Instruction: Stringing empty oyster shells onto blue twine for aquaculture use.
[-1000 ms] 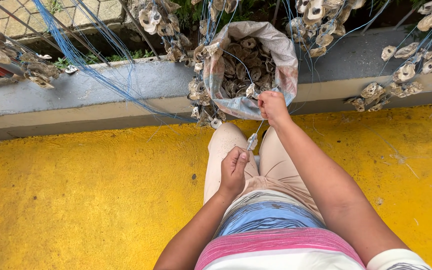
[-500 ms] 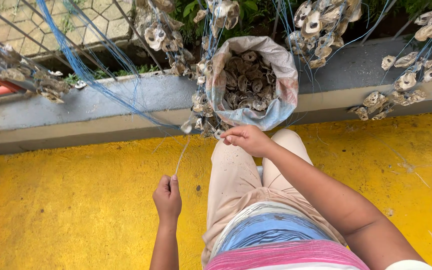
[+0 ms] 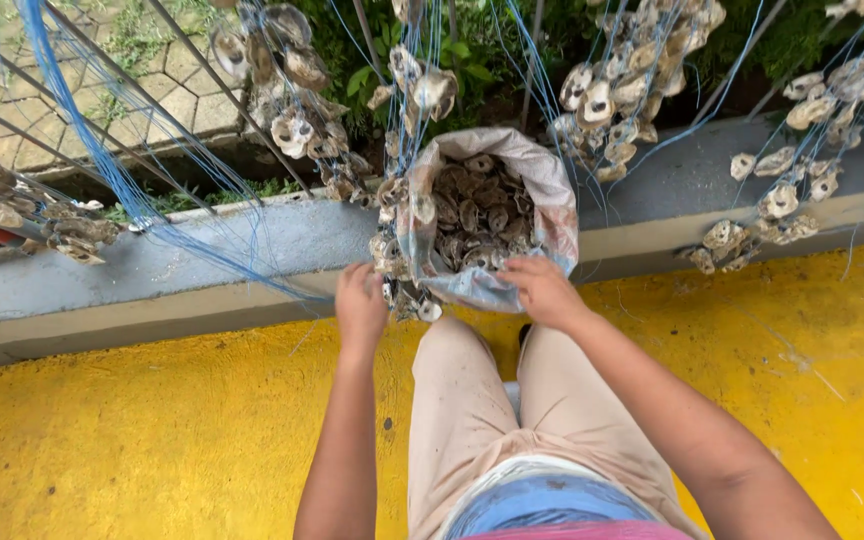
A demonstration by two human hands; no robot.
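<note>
The sack (image 3: 552, 205) stands open against the grey curb (image 3: 202, 260), just in front of the knees, and it is full of brown shells (image 3: 477, 215). I take this sack and the shell string (image 3: 397, 265) beside it as the work in hand. The string hangs on blue line at the left side of the sack mouth, touching its rim.

My right hand (image 3: 544, 290) lies on the near rim of the sack, fingers curled over the edge. It looks closed on the rim or on a shell there, but I cannot tell which one. My left hand (image 3: 360, 305) is at the bottom end of the string, fingers narrow and bent around it. If it really pinches the line or only steadies the shells, I cannot tell, because the hand hides the contact.

I judge the step as threading: one hand keeps the string, the other takes a shell from the sack. The next move, I think, calls for bringing a shell across to the free end of the line and holding the line tight, so the hole can be found. The line is thin and easy to lose among the others.

Around this, more strings of shells (image 3: 612, 90) hang from blue lines (image 3: 102, 170) on a metal fence (image 3: 52, 95), some resting on the curb at the right (image 3: 762, 215) and at the far left (image 3: 77, 230). Green plants (image 3: 372, 70) grow behind. The floor (image 3: 132, 440) under the legs is painted yellow, with a few small bits on it.
</note>
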